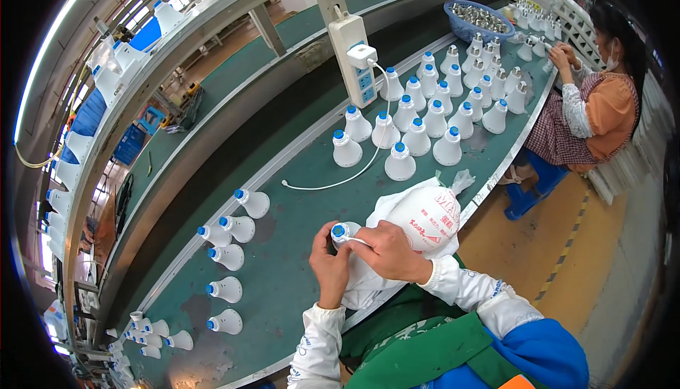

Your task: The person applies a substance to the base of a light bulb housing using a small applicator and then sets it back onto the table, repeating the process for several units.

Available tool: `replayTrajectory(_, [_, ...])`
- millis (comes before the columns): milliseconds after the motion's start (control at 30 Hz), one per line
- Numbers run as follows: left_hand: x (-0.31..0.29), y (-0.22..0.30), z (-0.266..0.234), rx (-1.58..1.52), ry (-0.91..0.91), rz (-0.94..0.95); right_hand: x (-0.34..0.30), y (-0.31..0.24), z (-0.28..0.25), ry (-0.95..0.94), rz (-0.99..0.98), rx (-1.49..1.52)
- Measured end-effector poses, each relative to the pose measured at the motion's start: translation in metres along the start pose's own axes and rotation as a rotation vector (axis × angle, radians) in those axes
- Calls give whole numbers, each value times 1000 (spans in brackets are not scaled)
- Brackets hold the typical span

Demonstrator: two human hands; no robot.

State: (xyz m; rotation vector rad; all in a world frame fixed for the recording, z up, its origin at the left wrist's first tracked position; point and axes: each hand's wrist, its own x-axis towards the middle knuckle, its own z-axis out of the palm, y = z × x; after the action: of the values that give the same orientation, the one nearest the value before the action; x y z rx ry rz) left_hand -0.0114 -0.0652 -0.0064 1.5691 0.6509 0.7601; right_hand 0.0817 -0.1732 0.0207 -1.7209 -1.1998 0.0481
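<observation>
My left hand (329, 267) is wrapped round a white cone-shaped lamp housing (341, 243) with a blue ring at its top, held upright near the table's front edge. My right hand (394, 253) is closed beside it, with a thin white stick-like piece (359, 240) between its fingers, touching or close to the housing's top. What the piece is I cannot make out. Just right of the hands, a white plastic bag (427, 213) with red print bulges on a white cloth, partly behind my right hand.
Several blue-topped housings (399, 162) stand in rows ahead; others (227, 290) lie on their sides at left. A white cable (333, 188) hangs from a power strip (352, 60) onto the green table (283, 247). A blue basket (467, 29) holds metal caps. A co-worker (605, 106) sits at right.
</observation>
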Motion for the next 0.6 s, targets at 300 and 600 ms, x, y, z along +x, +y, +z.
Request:
replayTrajectory(300, [6, 5, -8, 33, -96, 6, 1, 2, 2, 24, -9, 3])
replayTrajectory(600, [20, 15, -18, 56, -252, -115, 4, 1, 3, 72, 15, 48])
